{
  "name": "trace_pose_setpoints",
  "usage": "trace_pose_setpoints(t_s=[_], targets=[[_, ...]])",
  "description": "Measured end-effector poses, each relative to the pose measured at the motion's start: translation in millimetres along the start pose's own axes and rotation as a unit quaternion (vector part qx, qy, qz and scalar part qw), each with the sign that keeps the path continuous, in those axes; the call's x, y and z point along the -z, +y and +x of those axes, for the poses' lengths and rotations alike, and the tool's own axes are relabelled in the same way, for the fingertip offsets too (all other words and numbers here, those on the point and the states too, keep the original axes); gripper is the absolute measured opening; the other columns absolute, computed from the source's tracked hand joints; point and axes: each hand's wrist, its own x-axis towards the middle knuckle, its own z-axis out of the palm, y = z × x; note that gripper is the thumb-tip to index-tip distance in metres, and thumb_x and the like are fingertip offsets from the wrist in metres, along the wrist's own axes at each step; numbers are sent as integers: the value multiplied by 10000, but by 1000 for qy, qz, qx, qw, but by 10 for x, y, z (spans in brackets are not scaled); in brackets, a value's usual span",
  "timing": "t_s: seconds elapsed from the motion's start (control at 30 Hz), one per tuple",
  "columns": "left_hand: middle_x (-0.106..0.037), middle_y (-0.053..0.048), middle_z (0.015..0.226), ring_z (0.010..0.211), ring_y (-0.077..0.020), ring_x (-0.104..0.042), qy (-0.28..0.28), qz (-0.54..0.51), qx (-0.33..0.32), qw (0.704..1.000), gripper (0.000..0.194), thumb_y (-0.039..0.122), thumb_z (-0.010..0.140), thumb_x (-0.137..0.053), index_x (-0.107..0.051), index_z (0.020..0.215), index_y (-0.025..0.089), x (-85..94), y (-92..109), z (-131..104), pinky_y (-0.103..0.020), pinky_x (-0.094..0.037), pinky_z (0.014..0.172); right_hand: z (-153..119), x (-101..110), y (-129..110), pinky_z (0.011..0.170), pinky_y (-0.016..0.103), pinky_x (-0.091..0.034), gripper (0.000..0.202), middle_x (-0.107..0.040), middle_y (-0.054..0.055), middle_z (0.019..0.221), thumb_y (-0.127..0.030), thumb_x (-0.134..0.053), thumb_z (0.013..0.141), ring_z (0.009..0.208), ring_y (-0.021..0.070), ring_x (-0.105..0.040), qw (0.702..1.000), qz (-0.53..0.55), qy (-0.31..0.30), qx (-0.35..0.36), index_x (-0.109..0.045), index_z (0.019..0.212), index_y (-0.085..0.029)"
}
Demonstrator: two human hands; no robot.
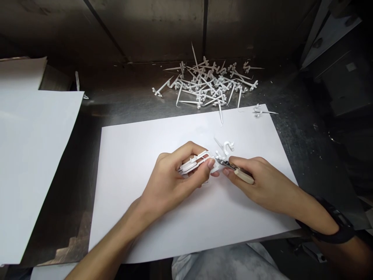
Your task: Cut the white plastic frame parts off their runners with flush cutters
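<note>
My left hand [177,175] is closed on a white plastic part [190,165], a thin frame-like molding, over the paper. Fingers of my right hand [256,181] are wrapped round a pair of nippers [244,175] with beige handles. The metal jaws touch the right end of the molding, where a white curved sprue [229,147] with a thin spike sticks up. Whether the jaws have cut through cannot be made out. My left fingers hide part of the molding.
A white paper sheet [131,155] lies on the dark metal table [116,99] under my hands. Behind it is a pile of white sprue pieces [208,83], with one piece [258,112] on the sheet's far right corner. More white sheets [35,147] stand left, beside a box.
</note>
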Motion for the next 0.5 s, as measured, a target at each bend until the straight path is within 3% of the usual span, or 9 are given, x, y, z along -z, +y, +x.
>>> trace_pose_setpoints(t_s=[0.23, 0.5], targets=[[-781, 32, 834, 613, -99, -661, 1, 1, -3, 1000, 91, 284, 1069, -727, -689, 1034, 209, 6, -5, -3, -196, -510, 601, 7, -24, 22, 600, 335, -247, 255, -441, -49, 667, -222, -531, 1058, 581, 171, -423, 998, -50, 19, 15, -437, 821, -231], [-744, 15, 811, 635, -129, -666, 12, -6, 40, 999, 190, 385, 1068, -723, -705, 1026, 201, -1, 27, 19, -217, -512, 585, 18, -48, 26, 574, 333, -221, 357, -352, -54, 611, -268, -557, 1050, 550, 170, -324, 995, -76, 69, 18, -341, 768, -229]])
